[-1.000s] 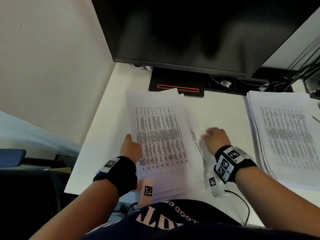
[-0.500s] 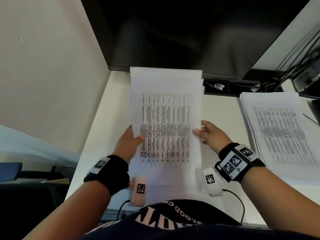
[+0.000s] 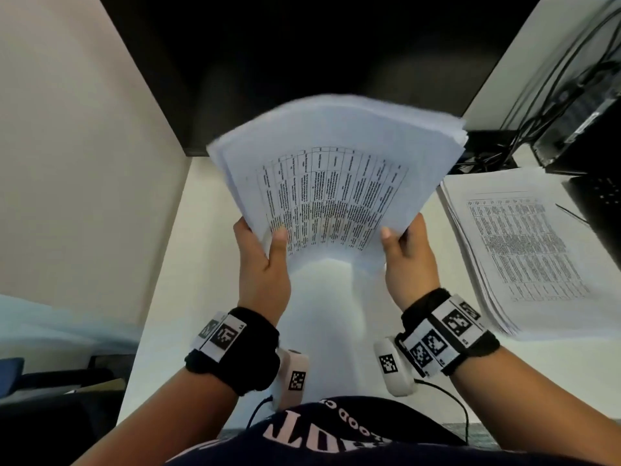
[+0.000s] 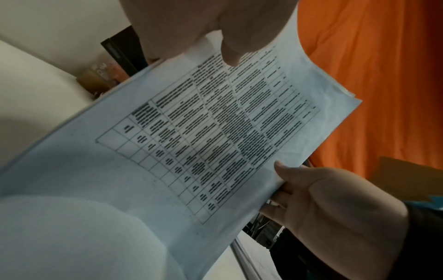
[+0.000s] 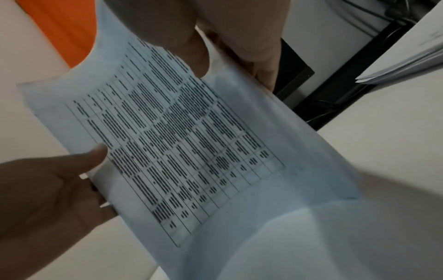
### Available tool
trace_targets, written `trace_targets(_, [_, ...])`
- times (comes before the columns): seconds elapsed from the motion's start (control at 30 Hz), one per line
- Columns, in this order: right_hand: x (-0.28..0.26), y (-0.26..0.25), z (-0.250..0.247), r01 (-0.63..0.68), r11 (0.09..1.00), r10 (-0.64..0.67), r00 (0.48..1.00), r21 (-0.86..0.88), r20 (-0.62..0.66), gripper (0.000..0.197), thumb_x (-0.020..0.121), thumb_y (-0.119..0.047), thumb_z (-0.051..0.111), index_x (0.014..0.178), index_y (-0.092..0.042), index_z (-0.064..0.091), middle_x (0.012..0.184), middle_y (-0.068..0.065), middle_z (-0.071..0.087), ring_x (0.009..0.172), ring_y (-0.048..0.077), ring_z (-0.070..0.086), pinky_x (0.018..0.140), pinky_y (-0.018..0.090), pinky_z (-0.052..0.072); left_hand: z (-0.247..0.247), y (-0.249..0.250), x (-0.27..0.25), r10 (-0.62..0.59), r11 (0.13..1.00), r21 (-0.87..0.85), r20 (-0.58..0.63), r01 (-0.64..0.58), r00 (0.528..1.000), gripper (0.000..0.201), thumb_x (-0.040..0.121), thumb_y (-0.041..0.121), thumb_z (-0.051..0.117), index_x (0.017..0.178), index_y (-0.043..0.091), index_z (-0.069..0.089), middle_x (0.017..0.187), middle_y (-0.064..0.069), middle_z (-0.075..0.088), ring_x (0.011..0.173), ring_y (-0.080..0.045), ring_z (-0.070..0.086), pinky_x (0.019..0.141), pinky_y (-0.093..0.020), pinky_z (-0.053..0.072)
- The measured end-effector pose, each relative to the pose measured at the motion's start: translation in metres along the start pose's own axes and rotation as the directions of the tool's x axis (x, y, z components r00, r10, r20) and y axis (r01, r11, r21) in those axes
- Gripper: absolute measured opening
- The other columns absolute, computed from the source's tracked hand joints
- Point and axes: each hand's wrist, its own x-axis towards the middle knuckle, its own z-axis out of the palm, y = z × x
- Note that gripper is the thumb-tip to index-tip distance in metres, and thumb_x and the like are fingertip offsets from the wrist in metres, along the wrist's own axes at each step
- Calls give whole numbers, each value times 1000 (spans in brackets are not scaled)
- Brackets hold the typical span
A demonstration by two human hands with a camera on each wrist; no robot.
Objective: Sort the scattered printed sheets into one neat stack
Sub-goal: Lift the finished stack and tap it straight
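Observation:
A thick bundle of printed sheets [image 3: 336, 169] with a table of text stands raised above the white desk [image 3: 168, 297], its top fanned toward the monitor. My left hand [image 3: 262, 260] grips its left edge, thumb on the front page. My right hand [image 3: 406, 260] grips its right edge the same way. In the left wrist view the bundle [image 4: 215, 132] fills the frame under my left thumb [image 4: 230, 55], with my right hand [image 4: 323, 199] at its far edge. The right wrist view shows the bundle [image 5: 191, 142] too, my left hand [image 5: 52, 185] holding its other side.
A second pile of printed sheets [image 3: 524, 250] lies on the desk at the right. A large dark monitor [image 3: 319, 55] hangs close behind the raised bundle. Cables [image 3: 537, 112] and dark equipment sit at the back right. A beige wall [image 3: 84, 163] bounds the left.
The sheets went from lying on the desk to being lifted upright in both hands. They now stand higher and nearer, with the top edges fanned out.

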Motion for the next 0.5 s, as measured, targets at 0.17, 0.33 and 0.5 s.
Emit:
trace_targets(0.17, [10, 13, -1, -63, 996, 66, 997, -67, 50, 28, 100, -13, 38, 126, -17, 47, 102, -15, 55, 83, -10, 51, 66, -8, 34, 11, -12, 3, -71, 997, 26, -31, 71, 997, 26, 102, 14, 38, 124, 27, 31, 111, 28, 49, 97, 21, 50, 88, -14, 40])
trace_targets(0.33, [30, 15, -41, -97, 994, 96, 995, -44, -19, 15, 98, -11, 43, 109, -19, 47, 88, -9, 59, 64, -16, 53, 54, -1, 39, 42, -7, 9, -131, 991, 5, -90, 132, 987, 29, 100, 13, 40, 127, 20, 32, 112, 8, 59, 99, -3, 59, 91, -25, 48])
trace_targets(0.5, [51, 31, -122, -205, 978, 194, 966, -45, -170, 29, 97, -11, 41, 117, -30, 44, 88, -6, 61, 72, 3, 57, 63, 16, 44, 110, -1, -2, -168, 984, 47, -34, 169, 985, 30, 99, 11, 41, 127, 23, 37, 88, 1, 64, 71, -6, 60, 71, -22, 47])
